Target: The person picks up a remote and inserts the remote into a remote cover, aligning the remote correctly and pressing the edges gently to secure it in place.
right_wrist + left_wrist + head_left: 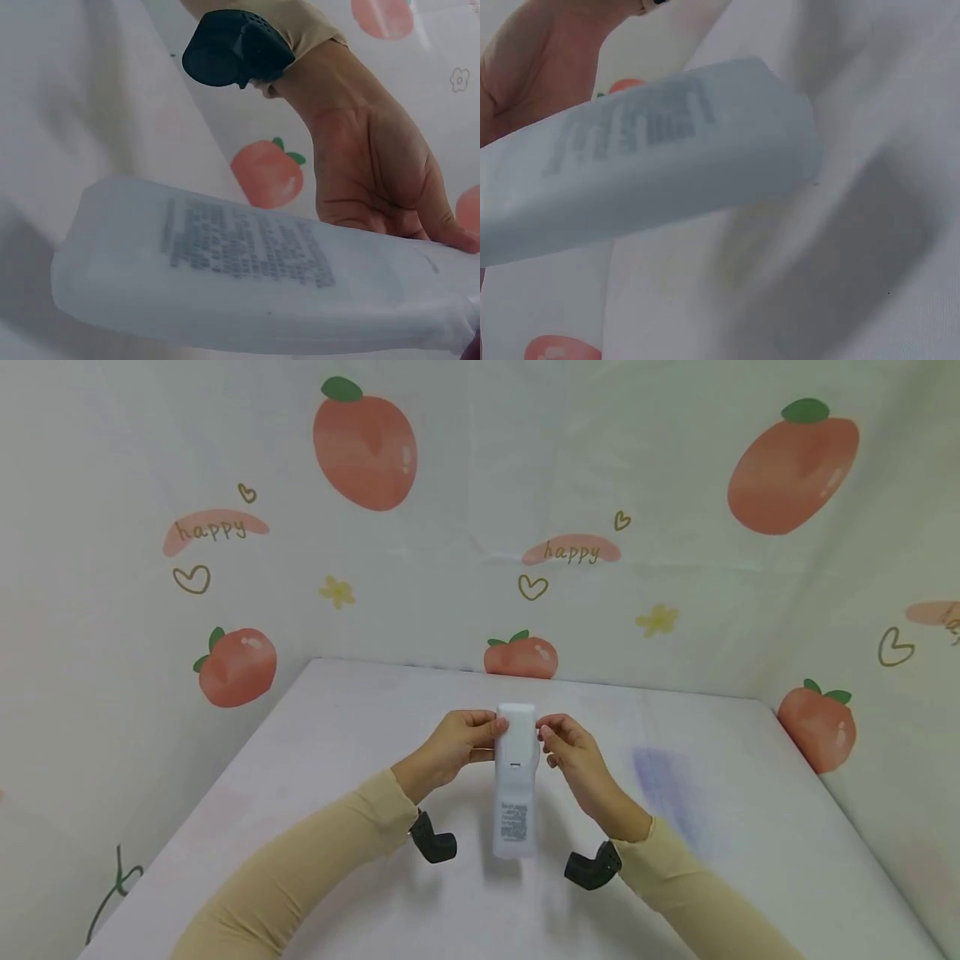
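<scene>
A white remote control (514, 777) is held up over the table, its back with the battery cover and a printed label facing the head view. A cloudy, translucent sleeve appears to wrap it. My left hand (457, 745) grips the upper left edge, thumb on the back. At the upper right edge, my right hand (573, 752) has its thumb and curled fingers pinching the side. The lower end of the remote control (667, 157) fills much of the left wrist view. In the right wrist view, the left hand (375, 165) is behind the remote control (247, 262).
The white table (360, 693) carries a bluish smudge (666, 789) on the right. A fruit-printed curtain (465, 485) hangs behind and at the sides. Black wrist cameras, one by the left sleeve (433, 839) and one by the right sleeve (592, 867), stick out inward.
</scene>
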Motion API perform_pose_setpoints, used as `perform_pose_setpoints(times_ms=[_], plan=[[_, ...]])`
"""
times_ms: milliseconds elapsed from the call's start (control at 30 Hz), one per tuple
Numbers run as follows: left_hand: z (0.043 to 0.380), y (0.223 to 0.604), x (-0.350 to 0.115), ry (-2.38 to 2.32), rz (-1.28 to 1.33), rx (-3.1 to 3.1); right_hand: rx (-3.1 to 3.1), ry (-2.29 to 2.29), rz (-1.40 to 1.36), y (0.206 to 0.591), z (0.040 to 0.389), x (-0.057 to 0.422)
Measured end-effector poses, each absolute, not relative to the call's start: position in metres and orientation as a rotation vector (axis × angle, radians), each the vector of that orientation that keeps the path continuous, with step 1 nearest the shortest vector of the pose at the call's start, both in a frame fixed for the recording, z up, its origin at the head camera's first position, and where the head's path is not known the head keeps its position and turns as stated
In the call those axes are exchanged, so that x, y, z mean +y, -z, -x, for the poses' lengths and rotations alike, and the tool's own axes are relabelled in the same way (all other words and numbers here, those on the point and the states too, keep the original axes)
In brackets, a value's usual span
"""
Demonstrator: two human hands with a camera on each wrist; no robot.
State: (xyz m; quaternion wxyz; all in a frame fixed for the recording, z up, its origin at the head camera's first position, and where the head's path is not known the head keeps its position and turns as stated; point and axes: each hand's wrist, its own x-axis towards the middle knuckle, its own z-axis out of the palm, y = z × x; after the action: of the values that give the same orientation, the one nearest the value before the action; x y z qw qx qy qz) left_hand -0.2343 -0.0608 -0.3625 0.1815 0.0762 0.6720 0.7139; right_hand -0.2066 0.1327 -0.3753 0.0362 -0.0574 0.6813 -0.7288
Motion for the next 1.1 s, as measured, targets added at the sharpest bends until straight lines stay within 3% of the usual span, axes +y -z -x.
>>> perform_pose_setpoints(times_ms=[433,733,1100], plan=[[0.235,0.367,-0.061,-2.033,-0.219,1.851,1.853,2.092,0.274,0.382,0.214,0.144],[0.237,0.372,-0.057,-2.008,-0.171,1.915,1.642,2.188,0.169,0.39,0.213,0.149],[0.236,0.376,-0.057,-2.027,-0.123,1.949,1.833,2.072,0.225,0.387,0.211,0.149]])
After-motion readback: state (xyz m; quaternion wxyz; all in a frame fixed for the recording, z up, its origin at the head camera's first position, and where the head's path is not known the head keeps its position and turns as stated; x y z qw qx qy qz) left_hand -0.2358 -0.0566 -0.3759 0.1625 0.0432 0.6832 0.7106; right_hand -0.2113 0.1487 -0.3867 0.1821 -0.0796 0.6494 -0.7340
